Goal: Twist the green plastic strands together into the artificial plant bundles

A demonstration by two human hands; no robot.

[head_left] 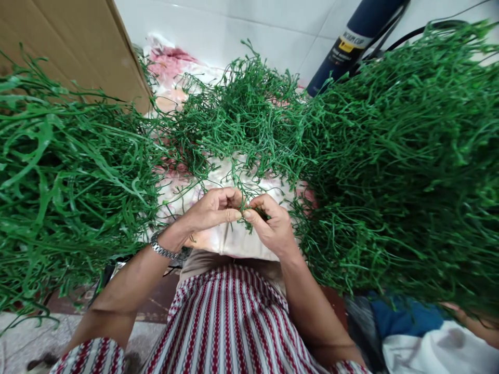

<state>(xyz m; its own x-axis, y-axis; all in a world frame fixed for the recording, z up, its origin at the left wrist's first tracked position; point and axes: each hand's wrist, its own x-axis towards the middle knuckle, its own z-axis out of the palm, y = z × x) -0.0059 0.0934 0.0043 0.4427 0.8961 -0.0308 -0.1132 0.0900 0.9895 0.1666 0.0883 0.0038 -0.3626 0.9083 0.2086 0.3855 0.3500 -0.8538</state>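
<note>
Over a cloth-covered surface [234, 241], both hands meet in front of my lap. My left hand [212, 210], with a metal-band watch [162, 248] on its wrist, pinches thin green plastic stems [242, 196] between thumb and fingers. My right hand [275, 226] is closed on the same stems from the other side, its thumb tip close to the left thumb. The fingers partly hide the exact joint between the pieces. Just beyond the hands lies a loose heap of thin green stems [249, 119].
Broader green plastic sprays [66, 187] are piled at left, below a cardboard box [74, 47]. A large mound of thin stems [409, 171] fills the right. A dark blue vacuum cup [351, 47] leans by the tiled wall. Another person's arm [473, 324] shows at lower right.
</note>
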